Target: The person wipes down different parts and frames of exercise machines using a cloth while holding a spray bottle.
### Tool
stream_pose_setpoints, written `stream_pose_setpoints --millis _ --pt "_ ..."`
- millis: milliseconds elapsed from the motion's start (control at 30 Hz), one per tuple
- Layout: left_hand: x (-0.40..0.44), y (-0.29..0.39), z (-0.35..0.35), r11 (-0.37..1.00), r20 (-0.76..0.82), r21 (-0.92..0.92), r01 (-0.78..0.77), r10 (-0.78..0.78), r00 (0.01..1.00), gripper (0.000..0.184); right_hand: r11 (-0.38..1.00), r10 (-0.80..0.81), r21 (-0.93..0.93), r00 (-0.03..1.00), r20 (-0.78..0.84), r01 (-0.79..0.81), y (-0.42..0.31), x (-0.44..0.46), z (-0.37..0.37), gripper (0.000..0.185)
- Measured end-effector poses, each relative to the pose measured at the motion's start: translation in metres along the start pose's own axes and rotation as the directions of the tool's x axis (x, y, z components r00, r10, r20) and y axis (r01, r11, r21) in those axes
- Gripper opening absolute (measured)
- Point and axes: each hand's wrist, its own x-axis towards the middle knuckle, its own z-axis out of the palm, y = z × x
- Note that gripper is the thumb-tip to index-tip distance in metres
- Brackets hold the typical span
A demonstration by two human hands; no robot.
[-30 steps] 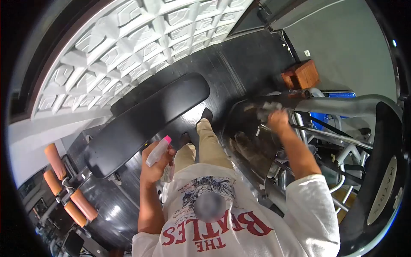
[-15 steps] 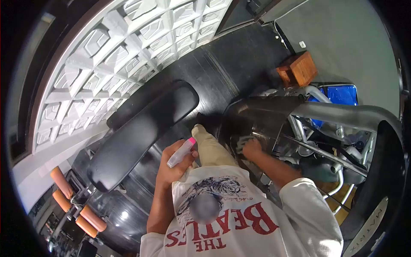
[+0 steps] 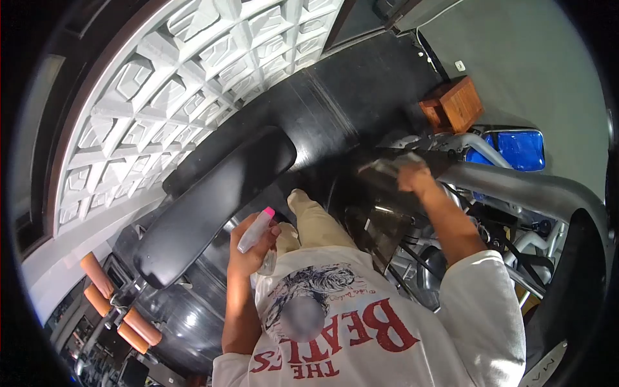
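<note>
The left hand's (image 3: pixel 248 259) grip is closed around a translucent plastic spray bottle (image 3: pixel 256 233), pink-tipped, before the torso. The right hand's (image 3: pixel 414 178) grip is curled on a blurred grey cloth (image 3: pixel 392 166) at a glossy dark panel (image 3: pixel 380 201). A smooth, round-ended black pad (image 3: pixel 216 209) adjoins black flooring (image 3: pixel 325 106) and a white relief wall (image 3: pixel 171 90).

Hands (image 3: pixel 255 253) (image 3: pixel 414 178): two
Spray bottle (image 3: pixel 256 231): one
Rag (image 3: pixel 394 164): one
T-shirt (image 3: pixel 400 284): one
Bench (image 3: pixel 216 206): one
Orange rollers (image 3: pixel 143 326): four, lower left
Wooden box (image 3: pixel 462 105): one, upper right
</note>
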Motion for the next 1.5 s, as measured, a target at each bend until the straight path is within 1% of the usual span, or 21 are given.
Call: stream_pose_setpoints --millis 33,67,133,233,300,367,467,533,633,667,733,767,800,833,867,933,1033,1167,1233,1367,1500 --pt "0.001 0.001 0.003 1.0 0.0 0.014 0.003 -0.003 1.0 0.015 0.995 0.015 0.096 0.999 -0.042 -0.01 -0.029 -0.017 -0.001 0.033" --pt "0.0 0.003 0.006 1.0 -0.004 0.029 0.002 -0.002 1.0 0.015 0.969 -0.245 -0.015 0.97 0.011 0.245 -0.051 -0.028 0.01 0.033" --pt "-0.001 0.008 0.01 0.999 -0.022 0.04 0.014 -0.013 1.0 0.015 0.913 -0.375 -0.116 0.916 0.142 0.391 -0.092 -0.023 0.051 0.032" --pt "-0.004 0.013 0.013 0.998 -0.032 0.038 0.047 -0.046 0.998 0.014 0.922 -0.358 -0.1 0.923 0.143 0.373 -0.088 -0.031 0.039 0.031" --pt "-0.001 0.011 0.009 0.995 0.01 0.088 0.043 -0.044 0.999 0.015 0.942 -0.331 0.023 0.941 -0.071 0.334 -0.048 -0.007 0.044 0.028" --pt "0.001 0.011 0.012 0.993 0.033 0.107 0.048 -0.051 0.998 0.014 0.967 -0.05 0.242 0.99 -0.135 0.082 -0.004 -0.009 0.007 0.034" --pt "0.004 0.015 0.011 0.992 0.031 0.109 0.059 -0.062 0.998 0.013 0.998 -0.007 0.061 0.996 0.091 0.002 0.092 0.024 -0.017 0.034" --pt "0.005 0.016 0.011 0.991 0.028 0.121 0.066 -0.069 0.997 0.012 1.0 0.025 -0.014 0.997 0.071 -0.024 0.119 0.064 0.013 0.035" --pt "0.008 0.017 0.012 0.991 0.013 0.119 0.062 -0.064 0.998 0.012 0.994 0.076 0.088 0.989 -0.124 -0.065 0.075 0.025 0.004 0.038" --pt "0.009 0.016 0.013 0.99 0.018 0.123 0.064 -0.067 0.998 0.012 0.99 0.061 0.127 0.997 -0.045 -0.055 0.049 0.022 -0.001 0.039" --pt "0.011 0.014 0.013 0.989 0.023 0.132 0.062 -0.065 0.998 0.012 0.964 -0.07 0.263 0.994 0.09 0.044 0.008 0.027 0.003 0.041" --pt "0.01 0.014 0.013 0.99 0.022 0.123 0.073 -0.076 0.997 0.012 0.913 -0.359 0.241 0.929 0.092 0.329 -0.012 0.016 0.003 0.042" --pt "0.01 0.016 0.015 0.99 0.02 0.115 0.083 -0.086 0.996 0.011 0.902 -0.357 0.259 0.934 -0.002 0.346 -0.033 0.027 0.036 0.041" --pt "0.01 0.017 0.016 0.99 0.018 0.105 0.092 -0.094 0.995 0.011 0.888 -0.457 0.154 0.873 0.17 0.434 -0.051 0.054 0.063 0.038" --pt "0.011 0.019 0.016 0.989 0.01 0.113 0.101 -0.102 0.995 0.011 0.91 -0.413 0.032 0.895 0.166 0.414 -0.066 0.023 0.044 0.033" --pt "0.012 0.022 0.016 0.984 -0.006 0.13 0.123 -0.123 0.992 0.011 0.905 -0.425 0.076 0.895 0.138 0.418 -0.056 0.033 0.045 0.029" --pt "0.018 0.017 0.011 0.977 0.02 0.182 0.112 -0.118 0.993 0.012 0.965 -0.246 0.142 0.947 0.206 0.22 -0.028 0.056 0.032 0.031" --pt "0.029 0.029 0.017 0.966 0.029 0.237 0.106 -0.116 0.993 0.012 0.963 -0.014 0.269 1.0 -0.005 0.015 0.058 0.069 0.012 0.031" --pt "0.035 0.031 0.015 0.948 0.05 0.309 0.077 -0.097 0.994 0.012 0.964 0.116 0.222 0.982 0.147 -0.147 0.102 0.084 0.005 0.03" --pt "0.046 0.031 0.02 0.954 0.061 0.276 0.121 -0.143 0.988 0.012 0.974 0.197 0.122 0.979 -0.044 -0.191 0.112 0.094 0.021 0.032" --pt "0.053 0.034 0.024 0.96 0.056 0.22 0.175 -0.192 0.98 0.011 0.97 -0.06 0.236 0.998 0.019 0.053 0.063 0.087 0.025 0.035"
